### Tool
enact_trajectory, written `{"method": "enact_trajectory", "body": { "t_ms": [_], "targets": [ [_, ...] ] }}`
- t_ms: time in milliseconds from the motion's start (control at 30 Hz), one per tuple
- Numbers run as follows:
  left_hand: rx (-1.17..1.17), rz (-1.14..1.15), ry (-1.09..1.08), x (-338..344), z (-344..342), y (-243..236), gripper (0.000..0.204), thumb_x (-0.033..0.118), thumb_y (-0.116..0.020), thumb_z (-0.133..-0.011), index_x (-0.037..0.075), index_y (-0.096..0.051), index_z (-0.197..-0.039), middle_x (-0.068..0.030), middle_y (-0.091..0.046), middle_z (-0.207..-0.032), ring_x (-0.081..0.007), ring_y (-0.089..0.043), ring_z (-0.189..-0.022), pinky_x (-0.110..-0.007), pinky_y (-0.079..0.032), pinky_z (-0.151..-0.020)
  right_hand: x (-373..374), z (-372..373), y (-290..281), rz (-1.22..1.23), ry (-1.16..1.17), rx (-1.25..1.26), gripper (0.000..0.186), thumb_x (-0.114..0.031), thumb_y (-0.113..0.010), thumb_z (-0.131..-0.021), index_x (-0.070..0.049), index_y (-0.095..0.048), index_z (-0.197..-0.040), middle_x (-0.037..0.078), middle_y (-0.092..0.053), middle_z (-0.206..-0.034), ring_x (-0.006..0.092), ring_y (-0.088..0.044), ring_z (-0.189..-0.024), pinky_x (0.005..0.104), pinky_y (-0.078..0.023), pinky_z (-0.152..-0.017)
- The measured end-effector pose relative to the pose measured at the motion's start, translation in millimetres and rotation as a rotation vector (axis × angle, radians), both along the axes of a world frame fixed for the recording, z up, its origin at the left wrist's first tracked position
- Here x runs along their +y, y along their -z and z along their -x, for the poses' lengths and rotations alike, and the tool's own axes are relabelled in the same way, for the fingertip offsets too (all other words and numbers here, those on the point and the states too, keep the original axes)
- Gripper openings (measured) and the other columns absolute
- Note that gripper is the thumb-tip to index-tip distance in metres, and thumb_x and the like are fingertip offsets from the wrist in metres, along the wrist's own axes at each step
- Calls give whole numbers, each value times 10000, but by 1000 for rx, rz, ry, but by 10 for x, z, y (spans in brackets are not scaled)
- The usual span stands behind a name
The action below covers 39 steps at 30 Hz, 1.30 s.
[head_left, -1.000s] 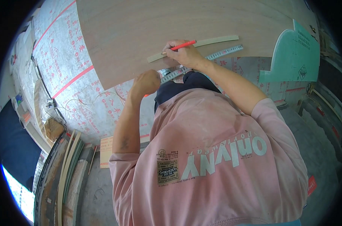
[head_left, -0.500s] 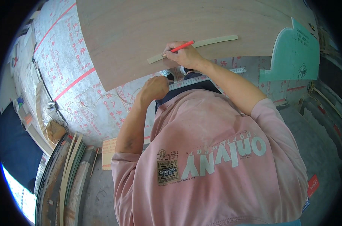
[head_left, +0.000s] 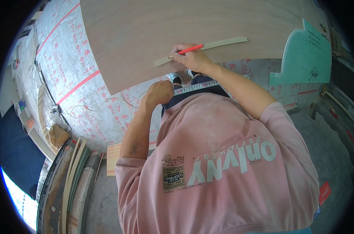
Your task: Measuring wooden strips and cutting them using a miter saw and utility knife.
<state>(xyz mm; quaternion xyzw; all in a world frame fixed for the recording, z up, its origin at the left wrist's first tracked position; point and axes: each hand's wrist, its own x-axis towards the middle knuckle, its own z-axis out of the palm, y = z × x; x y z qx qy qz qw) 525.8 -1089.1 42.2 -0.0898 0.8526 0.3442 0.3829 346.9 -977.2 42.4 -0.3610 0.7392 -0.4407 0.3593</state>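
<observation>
My right hand is closed round a red pencil, its fingertips down at a narrow pale strip. That strip lies across the near part of a large brown board, and my hand covers its middle. My left hand is a fist near the board's front edge. From it a tape measure's marked blade runs right, over my dark trousers toward my right forearm. The tape measure's case is hidden in my fist.
A green sheet with a curved cut-out lies at the right. Silvery sheeting with red print spreads under the board. Several long strips and a brown block lie at lower left. A thin white cable loops left of my fist.
The tape blade is shorter: its end stuck out past my right forearm before and no longer shows there. Both hands have barely moved and keep their grips.
</observation>
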Motion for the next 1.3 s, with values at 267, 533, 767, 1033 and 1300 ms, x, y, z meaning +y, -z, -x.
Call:
{"method": "enact_trajectory", "body": {
  "t_ms": [267,533,767,1033,1300],
  "targets": [
    [-16,12,-5,3,14,-5,203,130,-540,-799,34,-713,-849,-231,-697,-938,-409,-663,-906,-481,-513,-803,2,-3,-41,-8,-4,4,215,-248,-630,-894,-37,-671,-902,120,-696,-892,301,-653,-868,383,-507,-779],
    [-13,9,-13,-5,3,27,202,140,-538,-811,29,-704,-842,-235,-693,-933,-411,-660,-914,-485,-509,-801,13,11,-36,-29,-28,-34,224,-253,-632,-894,-32,-672,-893,128,-693,-877,291,-654,-833,374,-504,-760],
    [38,6,9,-6,28,27,262,182,-501,-852,21,-707,-855,-263,-676,-945,-438,-643,-924,-509,-501,-823,45,14,-22,37,60,-191,239,-238,-600,-943,-11,-670,-911,83,-683,-817,194,-647,-791,341,-507,-747],
    [168,-27,37,-266,-38,29,249,152,-523,-790,-14,-709,-772,-273,-682,-883,-431,-674,-867,-503,-535,-788,576,272,-339,-61,-197,432,186,-215,-659,-927,-57,-666,-1025,105,-658,-784,318,-642,-778,385,-489,-771],
    [289,-103,284,-1172,-511,793,203,165,-549,-815,7,-664,-758,-195,-656,-859,-378,-617,-835,-466,-504,-793,1077,631,-454,-154,-282,730,412,-400,-749,-802,-143,-701,-1121,138,-672,-1030,332,-596,-1020,493,-386,-975]
  ]
}}
